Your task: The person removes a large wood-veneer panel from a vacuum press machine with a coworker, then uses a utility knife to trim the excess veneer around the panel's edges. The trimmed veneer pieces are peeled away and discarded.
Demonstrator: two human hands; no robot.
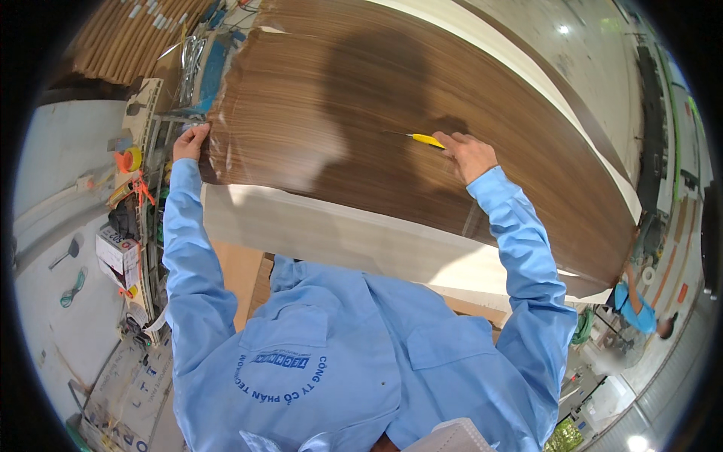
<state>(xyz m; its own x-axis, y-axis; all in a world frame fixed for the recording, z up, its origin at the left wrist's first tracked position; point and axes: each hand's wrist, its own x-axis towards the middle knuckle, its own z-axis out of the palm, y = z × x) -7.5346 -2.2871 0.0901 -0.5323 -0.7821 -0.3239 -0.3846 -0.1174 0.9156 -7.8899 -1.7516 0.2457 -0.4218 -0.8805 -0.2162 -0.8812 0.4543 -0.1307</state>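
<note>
A dark brown wood-grain sheet lies across a pale board in front of me, and its left end has a wrinkled, shiny clear film edge. At that left end my left hand pinches the sheet's edge; the fingertips are partly hidden. Over the middle of the sheet, my right hand grips a yellow utility knife. Its thin blade points left, just above or touching the surface; I cannot tell which. My head's shadow falls over the sheet's centre.
On the left, a narrow shelf holds a yellow tape roll, orange-handled tools and a white box. Long brown strips are stacked at the far left. Another person in blue is at the far right.
</note>
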